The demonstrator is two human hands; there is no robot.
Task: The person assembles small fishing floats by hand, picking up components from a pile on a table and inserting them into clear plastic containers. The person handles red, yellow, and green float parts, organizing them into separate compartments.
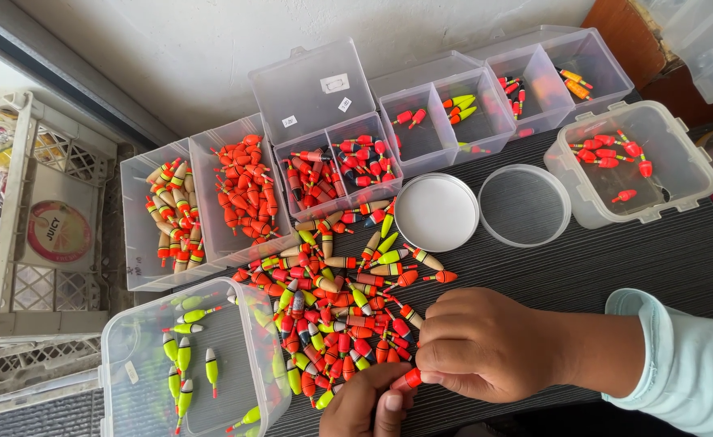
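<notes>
A heap of small fishing floats (336,295), orange-red, yellow-green and tan, lies on the dark table (615,259). My right hand (486,344), in a light blue sleeve, rests at the heap's near edge with fingers curled, pinching a red-and-orange float (409,379). My left hand (368,405) comes up from the bottom edge and touches the same float with its fingertips; most of this hand is out of frame. A clear box (130,364) at the near left holds several yellow-green floats (185,356).
Clear plastic boxes ring the heap: tan floats (174,214), orange floats (247,190), a red-float box (336,170), three sparse ones (433,117) (546,73) (627,158). A round white lid (435,212) and round tub (524,205) sit mid-table. White crates (37,218) stand left.
</notes>
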